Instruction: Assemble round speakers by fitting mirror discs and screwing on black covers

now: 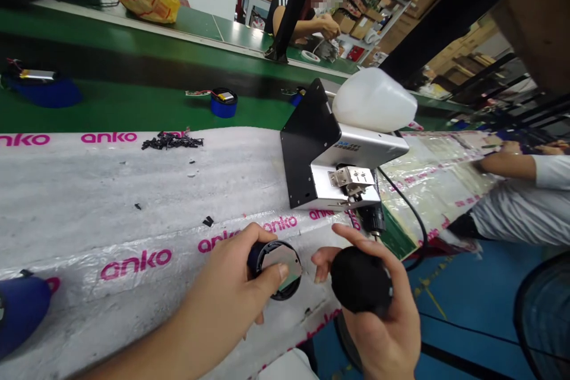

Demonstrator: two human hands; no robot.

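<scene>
My left hand (229, 279) grips a round dark-blue housing (256, 258) with a black rim, its open side turned up. Inside it lies a pale, greenish flat disc (279, 257), and my left thumb rests on that disc. My right hand (387, 329) is curled around a black round cover (360, 280), smooth face toward me; its far side is hidden. A small gap separates the two parts. Just beyond my hands stands a black-and-silver machine (307, 154), with a black drill-like tool (373, 218) at its near right end.
A whitish bottle (374, 100) lies on the machine. Black scraps (171, 141) are piled on the plastic-covered bench (84, 190). Blue units with batteries (224, 105) sit on the green conveyor (155, 104). Another blue piece (22, 312) is at left. Co-workers are across and at right.
</scene>
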